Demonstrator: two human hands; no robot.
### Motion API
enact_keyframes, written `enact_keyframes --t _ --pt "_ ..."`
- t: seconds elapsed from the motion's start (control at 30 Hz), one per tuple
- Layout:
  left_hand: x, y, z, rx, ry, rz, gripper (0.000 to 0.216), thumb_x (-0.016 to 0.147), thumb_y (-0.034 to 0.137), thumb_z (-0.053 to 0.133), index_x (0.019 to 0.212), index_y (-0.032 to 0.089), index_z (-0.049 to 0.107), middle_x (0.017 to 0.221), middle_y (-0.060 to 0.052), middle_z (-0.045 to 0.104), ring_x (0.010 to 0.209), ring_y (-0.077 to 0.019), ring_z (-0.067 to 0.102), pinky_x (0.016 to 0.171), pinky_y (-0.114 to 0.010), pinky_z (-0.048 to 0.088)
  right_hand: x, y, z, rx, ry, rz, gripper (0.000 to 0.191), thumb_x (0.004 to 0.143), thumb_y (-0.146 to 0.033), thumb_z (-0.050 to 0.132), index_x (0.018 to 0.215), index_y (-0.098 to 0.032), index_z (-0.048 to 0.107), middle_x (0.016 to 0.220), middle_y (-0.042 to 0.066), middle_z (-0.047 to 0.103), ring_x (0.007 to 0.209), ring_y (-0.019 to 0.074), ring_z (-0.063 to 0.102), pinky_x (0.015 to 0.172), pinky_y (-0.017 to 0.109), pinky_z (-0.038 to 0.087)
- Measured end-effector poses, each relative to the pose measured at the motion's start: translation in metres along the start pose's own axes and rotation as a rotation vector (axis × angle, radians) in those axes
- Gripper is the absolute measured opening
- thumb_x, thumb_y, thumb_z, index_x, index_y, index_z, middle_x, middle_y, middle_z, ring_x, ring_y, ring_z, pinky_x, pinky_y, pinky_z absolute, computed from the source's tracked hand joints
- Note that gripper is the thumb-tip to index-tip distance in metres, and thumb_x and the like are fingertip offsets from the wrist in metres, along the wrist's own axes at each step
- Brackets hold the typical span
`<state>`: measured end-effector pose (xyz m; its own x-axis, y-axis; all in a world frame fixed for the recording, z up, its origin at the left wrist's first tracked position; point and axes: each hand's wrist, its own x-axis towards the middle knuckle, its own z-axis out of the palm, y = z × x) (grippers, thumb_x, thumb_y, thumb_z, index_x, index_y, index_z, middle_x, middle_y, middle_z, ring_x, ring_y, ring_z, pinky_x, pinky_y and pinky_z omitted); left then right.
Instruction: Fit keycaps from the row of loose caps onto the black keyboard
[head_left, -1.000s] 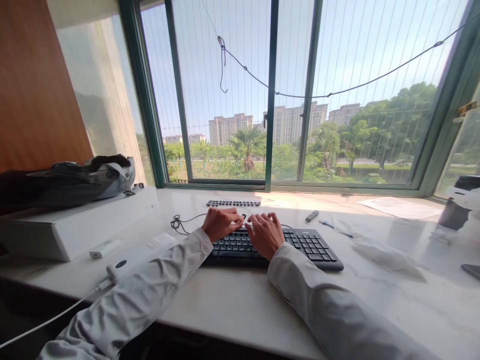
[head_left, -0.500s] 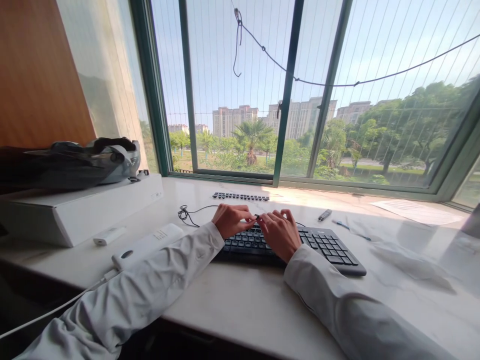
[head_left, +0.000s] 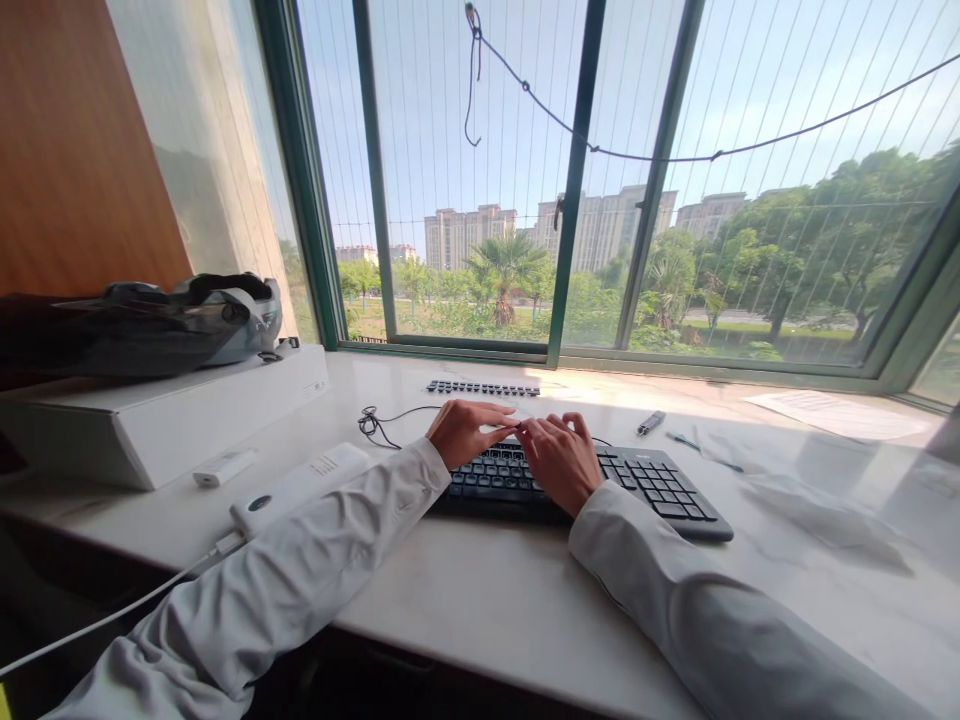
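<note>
Working top row of black keyboard (head_left: 660, 495), set front-centre on bench (head_left: 480, 610). Left hand (head_left: 463, 432), right hand (head_left: 559, 462) curled narrow, fingertips meeting; can't tell if anything pinched. Forearms down on bench, likely for steadiness. Key strip (head_left: 484, 388) parked by window (head_left: 577, 180), out of the way.

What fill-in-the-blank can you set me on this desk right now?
The left hand and right hand are over the ____ keyboard.
The bag lies on the ____ box.
The cable is coiled to the ____ of the keyboard.
Missing words: black; white; left.
</note>
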<state>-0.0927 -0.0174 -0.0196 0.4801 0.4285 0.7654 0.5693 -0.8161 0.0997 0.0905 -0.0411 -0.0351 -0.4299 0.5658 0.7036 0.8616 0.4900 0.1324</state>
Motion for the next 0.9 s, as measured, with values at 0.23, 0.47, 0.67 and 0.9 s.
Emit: enact_keyframes --t 0.23,0.47,0.67,0.9 --pt "0.0 -0.005 -0.001 -0.053 -0.036 0.02 0.022 0.082 0.036 0.061 0.094 0.022 0.073 0.094 0.001 0.073 0.088 -0.0146 0.068 0.081 -0.022 0.052 0.0 0.001 0.001 0.005 -0.027 -0.016 0.029 0.097 -0.027 0.033 0.091 -0.019 0.06 0.081 0.004 0.067 0.079 0.017 0.055 0.085 0.034 0.023" --pt "0.0 -0.006 -0.01 0.001 -0.097 0.071 0.024 0.083 0.04 0.06 0.095 0.024 0.072 0.096 0.001 0.072 0.088 -0.0129 0.067 0.079 -0.02 0.05 -0.001 -0.001 -0.001 0.018 -0.036 -0.036 0.027 0.096 -0.026 0.034 0.097 -0.019 0.061 0.085 0.005 0.068 0.083 0.0174 0.055 0.087 0.034 0.022" --pt "0.0 -0.005 -0.011 0.005 -0.088 0.079 0.026 0.081 0.044 0.06 0.093 0.024 0.073 0.093 0.001 0.073 0.086 -0.0123 0.067 0.078 -0.019 0.049 -0.001 -0.002 -0.003 0.021 -0.057 -0.056 0.025 0.096 -0.025 0.037 0.097 -0.02 0.061 0.085 0.004 0.068 0.084 0.0172 0.055 0.087 0.034 0.021" --pt "0.002 -0.006 -0.014 0.051 -0.12 0.016 0.027 0.079 0.044 0.063 0.097 0.026 0.072 0.095 0.002 0.072 0.087 -0.013 0.067 0.078 -0.02 0.046 0.0 -0.002 -0.004 0.028 -0.08 -0.04 0.028 0.096 -0.027 0.036 0.099 -0.02 0.062 0.086 0.006 0.069 0.084 0.0169 0.056 0.087 0.034 0.022"
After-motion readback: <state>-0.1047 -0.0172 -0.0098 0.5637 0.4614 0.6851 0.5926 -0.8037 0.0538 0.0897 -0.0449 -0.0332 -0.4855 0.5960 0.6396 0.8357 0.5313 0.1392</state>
